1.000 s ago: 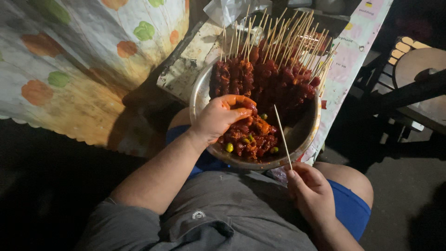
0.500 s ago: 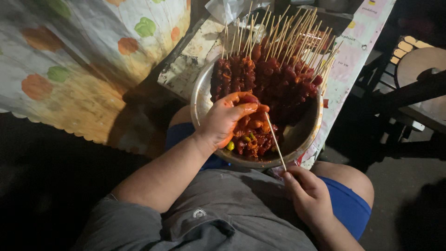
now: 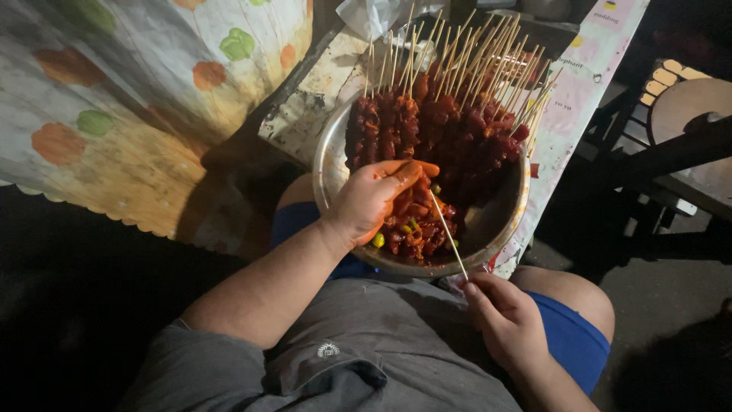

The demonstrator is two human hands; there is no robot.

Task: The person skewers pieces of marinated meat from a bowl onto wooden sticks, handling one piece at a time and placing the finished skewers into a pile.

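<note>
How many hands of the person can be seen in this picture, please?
2. The left hand reaches into the metal bowl, touching the loose marinated meat pieces. The right hand is below the bowl's rim, holding a bare wooden skewer.

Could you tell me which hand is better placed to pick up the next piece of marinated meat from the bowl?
Left. The left hand already rests on the loose meat pieces in the metal bowl, while the right hand holds the bare skewer outside the rim.
</note>
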